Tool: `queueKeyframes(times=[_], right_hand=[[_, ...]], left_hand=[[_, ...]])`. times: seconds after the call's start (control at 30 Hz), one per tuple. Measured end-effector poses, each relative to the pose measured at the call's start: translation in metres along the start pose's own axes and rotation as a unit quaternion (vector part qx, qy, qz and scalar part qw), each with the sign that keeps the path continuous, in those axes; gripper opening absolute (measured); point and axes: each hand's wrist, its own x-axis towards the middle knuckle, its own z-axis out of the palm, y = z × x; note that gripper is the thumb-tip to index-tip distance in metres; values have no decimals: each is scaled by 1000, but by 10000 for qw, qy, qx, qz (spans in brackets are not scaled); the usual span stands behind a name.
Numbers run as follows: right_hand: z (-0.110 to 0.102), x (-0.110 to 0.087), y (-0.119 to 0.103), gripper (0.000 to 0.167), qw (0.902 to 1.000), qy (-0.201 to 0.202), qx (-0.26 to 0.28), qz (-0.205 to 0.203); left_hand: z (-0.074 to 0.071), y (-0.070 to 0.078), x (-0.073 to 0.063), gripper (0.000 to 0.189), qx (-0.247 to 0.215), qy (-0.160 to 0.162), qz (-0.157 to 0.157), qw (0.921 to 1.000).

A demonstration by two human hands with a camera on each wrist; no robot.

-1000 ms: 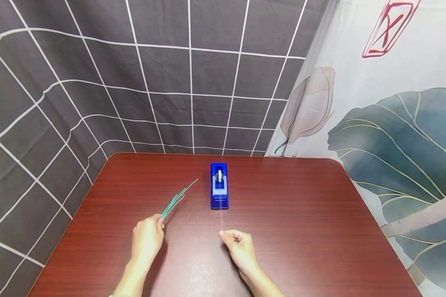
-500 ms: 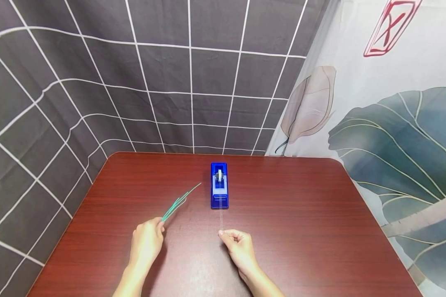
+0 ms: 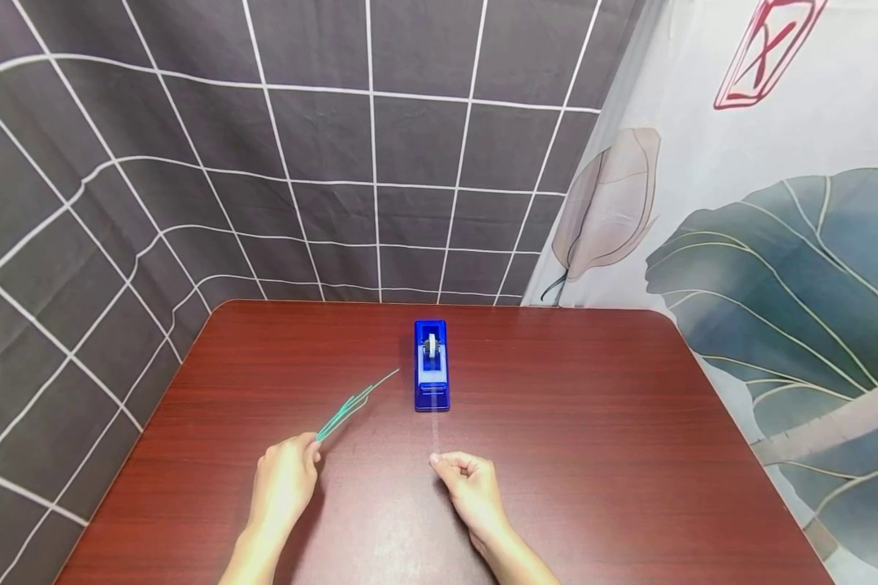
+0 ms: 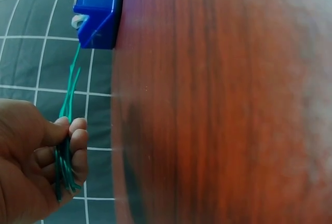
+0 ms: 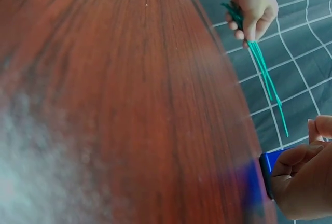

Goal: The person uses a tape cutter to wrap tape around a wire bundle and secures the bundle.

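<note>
A blue tape dispenser point(image 3: 432, 366) with a small roll on its hub stands near the table's far edge. From its front a strip of clear tape point(image 3: 435, 431) stretches to my right hand point(image 3: 471, 491), which pinches its end between thumb and index finger. My left hand point(image 3: 285, 479) holds a bundle of thin, wire-like green strands point(image 3: 344, 414) that fan out toward the dispenser. In the left wrist view, the short ends of the green strands point(image 4: 65, 169) lie inside the curled fingers. My right hand partly hides the dispenser point(image 5: 275, 155) in the right wrist view.
A reddish-brown wood-grain table point(image 3: 593, 439) with rounded far corners lies under both hands. Behind it hangs a dark grey curtain point(image 3: 322, 138) with white grid lines. A white cloth with large leaf prints point(image 3: 790, 284) hangs at the right.
My left hand has shifted slightly toward me, and the strand tips have swung down and right, closer to the dispenser. The right hand and the tape have hardly moved.
</note>
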Motion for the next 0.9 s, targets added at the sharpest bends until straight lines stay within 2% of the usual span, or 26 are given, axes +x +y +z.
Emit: queueKeyframes(times=[0.4,0.77,0.9], right_hand=[[0,0,1,25,10000,-26,0,36],[1,0,1,24,10000,-19,21,23],[1,0,1,25,10000,-23,22,16]], left_hand=[[-5,-1,-4,9,-51,-71,51,9999],[-6,-6,-1,11,-173,-355,159,9991],[-7,-8,-1,14,-259,-497,88,9984]])
